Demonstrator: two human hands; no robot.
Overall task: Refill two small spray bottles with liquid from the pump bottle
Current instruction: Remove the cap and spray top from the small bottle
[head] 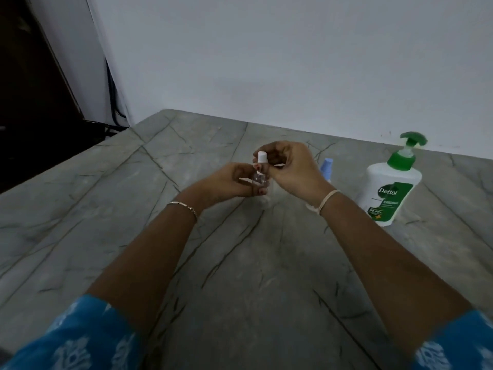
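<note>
A small clear spray bottle (259,179) is held upright above the grey marble table (133,222). My left hand (234,182) grips its clear body. My right hand (290,169) pinches its white spray head (262,157) from the right. A second small bottle with a pale blue cap (326,166) stands just behind my right hand, mostly hidden by it. The white pump bottle with a green pump (392,182) stands on the table to the right, tilted in this wide view.
A pale wall (266,62) runs along the table's far edge. A dark opening and cables (114,113) lie past the table's far left corner. Blue patterned sleeves (80,340) cover both upper arms at the bottom.
</note>
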